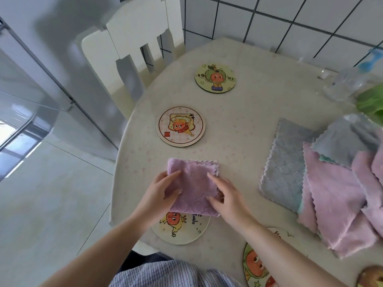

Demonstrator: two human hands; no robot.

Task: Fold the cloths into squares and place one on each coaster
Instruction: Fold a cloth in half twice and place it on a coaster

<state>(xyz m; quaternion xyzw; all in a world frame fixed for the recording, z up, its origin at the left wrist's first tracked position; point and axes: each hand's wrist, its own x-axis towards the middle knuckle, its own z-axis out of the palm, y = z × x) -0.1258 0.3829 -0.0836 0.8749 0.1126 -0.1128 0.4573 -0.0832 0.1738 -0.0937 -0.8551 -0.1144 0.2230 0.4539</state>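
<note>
The round counter with its pale star-printed cover (238, 125) is cut off at the right and near edges, with open cover between the coasters on the left and the cloths on the right. At the right, a loose pile of pink and grey scallop-edged cloths (335, 183) overlaps itself and runs out of view, so the number of cloths cannot be told. The folded square lilac quilted cloth (193, 184) lies near the counter's left edge, hiding the far part of a round cartoon-printed coaster (182, 228). Another round coaster (256, 268) at the near edge is partly hidden by the right forearm. Two more round coasters (180, 126) (215, 78) lie bare farther off. The left hand (163, 190) pinches the cloth's left edge, thumb on top; the right hand (224, 194) grips its right edge, fingers (213, 179) curled on top.
</note>
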